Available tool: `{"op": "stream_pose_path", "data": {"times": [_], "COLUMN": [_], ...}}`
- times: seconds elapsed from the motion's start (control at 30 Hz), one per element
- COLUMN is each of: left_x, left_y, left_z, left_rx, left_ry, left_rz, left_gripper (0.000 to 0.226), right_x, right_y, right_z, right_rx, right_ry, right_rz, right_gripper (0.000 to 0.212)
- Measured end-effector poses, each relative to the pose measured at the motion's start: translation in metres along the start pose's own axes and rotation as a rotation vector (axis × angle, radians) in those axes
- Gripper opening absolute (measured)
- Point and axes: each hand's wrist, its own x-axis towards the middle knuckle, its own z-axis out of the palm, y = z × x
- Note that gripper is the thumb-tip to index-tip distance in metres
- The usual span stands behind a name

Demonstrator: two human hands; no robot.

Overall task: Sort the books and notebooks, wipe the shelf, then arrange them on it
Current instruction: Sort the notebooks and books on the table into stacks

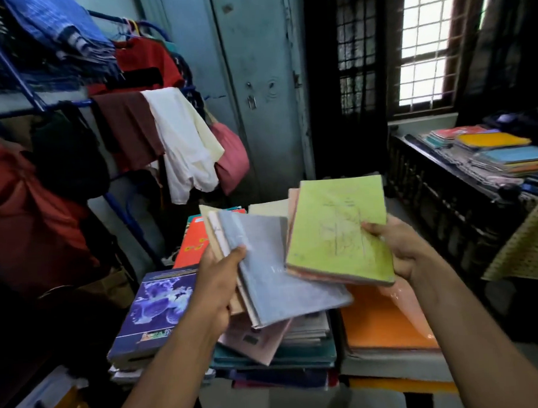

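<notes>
- The left hand (217, 281) grips a fanned sheaf of thin notebooks, a grey notebook (283, 271) on top, thumb curled over its near left edge and fingers hidden beneath.
- The right hand (398, 250) holds a green notebook (337, 231) with a pinkish one or two under it, thumb pressed on the right edge of the cover, the other fingers out of sight below.
- Both lots are held in the air above the piles, the green one overlapping the grey one's right side.
- These look light and floppy (soft covers, worn corners), so they will likely sag and slide if pinched at a corner; taking hold along the spine, with fingers spread flat underneath, seems safest.
- Below lie more piles on a low surface I cannot make out: a blue book (155, 312) at near left, a middle stack (275, 356) under the hands, an orange folder (386, 325) at right, a red book (192, 242) farther off.
- At far right a dark shelf (431, 176) carries further books (502, 154), so sorting seems unfinished.
- A clothes rack (69, 105) fills the left, a grey cupboard (255, 79) stands behind, and a barred window (424, 39) lights the far right.
</notes>
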Motion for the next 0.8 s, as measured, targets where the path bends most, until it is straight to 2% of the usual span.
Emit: {"op": "stream_pose_path", "data": {"times": [0.1,0.2,0.4,0.5,0.57,0.6,0.63,0.7,0.8], "left_x": [0.001,0.003,0.002,0.006,0.008,0.008,0.007,0.003,-0.009], "left_y": [-0.002,-0.003,-0.007,-0.010,-0.008,-0.005,-0.005,-0.001,0.008], "left_z": [-0.006,-0.011,-0.011,-0.017,-0.020,-0.020,-0.019,-0.013,0.010], "left_rx": [0.011,0.095,0.087,0.031,-0.004,-0.004,-0.006,-0.019,-0.037], "left_ry": [-0.063,-0.070,-0.063,-0.027,-0.013,-0.018,-0.026,-0.048,-0.104], "left_rz": [-0.046,-0.024,0.014,-0.003,-0.007,-0.004,0.001,0.013,0.028], "left_gripper": [0.021,0.029,0.030,0.027,0.023,0.021,0.021,0.020,0.017], "right_x": [0.031,0.059,0.101,0.099,0.085,0.071,0.051,0.006,-0.076], "right_y": [-0.011,-0.018,-0.013,-0.008,-0.005,-0.004,-0.002,-0.001,0.001], "right_z": [-0.027,-0.042,-0.048,-0.043,-0.043,-0.041,-0.039,-0.028,0.002], "right_rx": [-0.052,-0.211,-0.593,-0.963,-1.327,-1.405,-1.392,-1.153,-0.630], "right_ry": [0.169,0.308,0.360,0.386,0.442,0.463,0.453,0.291,-0.076], "right_rz": [-0.008,-0.007,0.035,0.012,-0.002,-0.061,-0.159,-0.270,-0.051], "right_gripper": [0.037,0.031,0.017,0.036,0.069,0.082,0.086,0.077,0.067]}}
